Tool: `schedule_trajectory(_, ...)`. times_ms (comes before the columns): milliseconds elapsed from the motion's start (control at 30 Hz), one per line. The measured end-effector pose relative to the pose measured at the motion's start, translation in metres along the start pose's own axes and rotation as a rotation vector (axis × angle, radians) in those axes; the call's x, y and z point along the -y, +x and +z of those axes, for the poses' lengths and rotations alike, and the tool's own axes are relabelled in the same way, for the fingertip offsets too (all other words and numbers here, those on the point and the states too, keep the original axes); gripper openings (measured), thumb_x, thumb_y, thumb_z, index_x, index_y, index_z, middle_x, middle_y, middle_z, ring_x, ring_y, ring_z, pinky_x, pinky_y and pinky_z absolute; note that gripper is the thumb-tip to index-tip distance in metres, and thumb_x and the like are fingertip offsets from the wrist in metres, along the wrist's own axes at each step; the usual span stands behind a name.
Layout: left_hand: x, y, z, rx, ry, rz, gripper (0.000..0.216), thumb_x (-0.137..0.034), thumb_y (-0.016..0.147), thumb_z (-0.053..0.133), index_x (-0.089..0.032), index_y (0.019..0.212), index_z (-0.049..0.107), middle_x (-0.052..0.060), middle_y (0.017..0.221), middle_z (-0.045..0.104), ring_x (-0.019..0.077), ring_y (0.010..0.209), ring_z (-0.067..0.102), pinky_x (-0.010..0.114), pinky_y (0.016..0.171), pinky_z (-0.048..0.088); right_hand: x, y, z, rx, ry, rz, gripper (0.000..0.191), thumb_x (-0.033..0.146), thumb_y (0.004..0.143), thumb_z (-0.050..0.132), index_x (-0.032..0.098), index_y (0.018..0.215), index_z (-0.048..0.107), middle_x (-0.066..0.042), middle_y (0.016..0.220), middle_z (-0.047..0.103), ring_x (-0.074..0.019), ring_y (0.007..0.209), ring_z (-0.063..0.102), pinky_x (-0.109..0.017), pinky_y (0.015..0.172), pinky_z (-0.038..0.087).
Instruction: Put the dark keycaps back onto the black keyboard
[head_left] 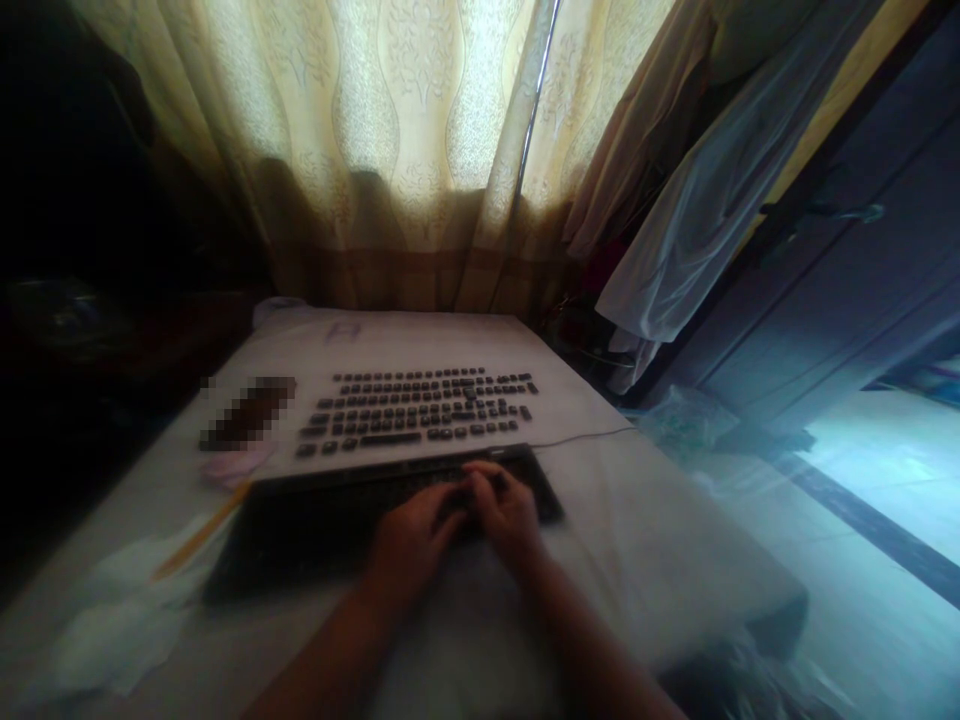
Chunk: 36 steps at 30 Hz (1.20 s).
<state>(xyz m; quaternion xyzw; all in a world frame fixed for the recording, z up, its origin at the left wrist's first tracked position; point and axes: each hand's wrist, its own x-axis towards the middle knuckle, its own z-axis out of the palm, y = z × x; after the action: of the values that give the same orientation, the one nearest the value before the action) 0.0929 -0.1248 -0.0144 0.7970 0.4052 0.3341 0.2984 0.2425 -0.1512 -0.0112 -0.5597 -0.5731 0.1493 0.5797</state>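
A black keyboard base lies on a white cloth-covered table. Behind it, several loose dark keycaps are laid out in rows on the cloth. Both my hands rest on the right end of the keyboard base. My left hand has its fingers drawn together and pointing at the same spot as my right hand, whose fingers are curled down onto the base. The hands touch each other. What sits between the fingertips is blurred and hidden.
A thin cable runs right from the keyboard. A pink object, a yellow stick and crumpled white sheet lie at the left. Curtains hang behind, clothes and a dark cupboard at right.
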Motion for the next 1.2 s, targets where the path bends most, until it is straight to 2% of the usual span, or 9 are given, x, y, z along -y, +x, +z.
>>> schedule_trajectory(100, 0.001, 0.001, -0.001, -0.031, -0.017, -0.017, 0.027, -0.024, 0.083, 0.058, -0.027, 0.107, 0.069, 0.0, 0.107, 0.075, 0.0198, 0.095, 0.071, 0.034, 0.089, 0.054, 0.001, 0.001, 0.0, -0.01, -0.065, -0.048, 0.025, 0.029, 0.091, 0.047, 0.018, 0.095, 0.069, -0.005, 0.075, 0.074, -0.0168, 0.068, 0.07, -0.025, 0.067, 0.056)
schedule_trajectory(233, 0.0, 0.003, -0.007, -0.068, -0.042, -0.068, 0.023, -0.027, 0.083, 0.058, -0.024, 0.101, 0.071, 0.002, 0.099, 0.077, 0.0209, 0.088, 0.072, 0.034, 0.084, 0.056, -0.007, 0.007, -0.01, -0.098, -0.328, -0.119, 0.026, 0.026, 0.09, 0.048, 0.018, 0.097, 0.072, -0.01, 0.086, 0.075, -0.0228, 0.084, 0.069, -0.035, 0.08, 0.055)
schedule_trajectory(300, -0.001, 0.004, -0.009, -0.073, -0.066, -0.082, 0.024, -0.029, 0.083, 0.057, -0.024, 0.102, 0.071, 0.001, 0.097, 0.077, 0.0203, 0.085, 0.073, 0.033, 0.081, 0.057, -0.01, 0.01, -0.017, -0.021, -0.385, -0.134, 0.028, 0.023, 0.089, 0.048, 0.019, 0.102, 0.072, -0.011, 0.088, 0.074, -0.024, 0.088, 0.068, -0.037, 0.084, 0.054)
schedule_trajectory(467, 0.001, 0.006, -0.009, -0.037, -0.248, -0.126, 0.027, -0.032, 0.082, 0.057, -0.023, 0.102, 0.072, 0.003, 0.099, 0.077, 0.0217, 0.09, 0.072, 0.034, 0.083, 0.057, -0.008, 0.007, -0.027, 0.332, -0.255, -0.165, 0.03, 0.023, 0.09, 0.054, 0.023, 0.116, 0.069, -0.006, 0.105, 0.075, -0.0201, 0.095, 0.071, -0.031, 0.084, 0.055)
schedule_trajectory(667, 0.009, 0.005, -0.003, 0.029, -0.394, -0.225, 0.036, -0.037, 0.08, 0.058, -0.02, 0.109, 0.07, 0.006, 0.095, 0.077, 0.0215, 0.079, 0.071, 0.031, 0.069, 0.058, -0.009, 0.013, -0.031, 0.441, -0.274, -0.21, 0.023, 0.021, 0.084, 0.064, 0.023, 0.105, 0.073, -0.005, 0.098, 0.077, -0.0203, 0.088, 0.073, -0.029, 0.08, 0.056)
schedule_trajectory(800, 0.009, 0.005, -0.003, 0.024, -0.343, -0.258, 0.056, -0.046, 0.079, 0.057, -0.018, 0.127, 0.059, 0.007, 0.092, 0.075, 0.0187, 0.069, 0.069, 0.03, 0.063, 0.056, -0.034, 0.052, -0.057, 0.366, -0.416, -0.057, 0.023, 0.023, 0.085, 0.062, 0.024, 0.106, 0.073, -0.004, 0.098, 0.078, -0.0208, 0.089, 0.073, -0.031, 0.082, 0.055)
schedule_trajectory(867, 0.009, 0.006, -0.004, 0.013, -0.302, -0.263, 0.059, -0.049, 0.078, 0.056, -0.016, 0.127, 0.059, 0.008, 0.092, 0.074, 0.0177, 0.065, 0.067, 0.03, 0.063, 0.055, -0.055, 0.078, -0.077, 0.286, -0.555, 0.076, 0.026, 0.023, 0.086, 0.059, 0.023, 0.108, 0.073, -0.006, 0.103, 0.077, -0.0226, 0.093, 0.072, -0.033, 0.083, 0.055)
schedule_trajectory(967, 0.013, 0.006, -0.005, -0.01, -0.247, -0.239, 0.054, -0.051, 0.079, 0.054, -0.017, 0.12, 0.064, 0.007, 0.089, 0.074, 0.0172, 0.064, 0.067, 0.029, 0.063, 0.055, -0.088, 0.109, -0.1, 0.262, -0.641, 0.144, 0.026, 0.022, 0.085, 0.06, 0.021, 0.106, 0.075, -0.009, 0.103, 0.077, -0.0256, 0.093, 0.072, -0.036, 0.082, 0.054)
schedule_trajectory(1200, 0.021, 0.002, -0.003, -0.061, -0.141, -0.174, 0.045, -0.052, 0.081, 0.053, -0.023, 0.112, 0.07, 0.004, 0.083, 0.075, 0.0174, 0.065, 0.068, 0.027, 0.063, 0.056, -0.133, 0.122, -0.106, 0.329, -0.772, 0.199, 0.028, 0.025, 0.082, 0.064, 0.029, 0.108, 0.075, -0.004, 0.104, 0.077, -0.0254, 0.097, 0.07, -0.035, 0.085, 0.052)
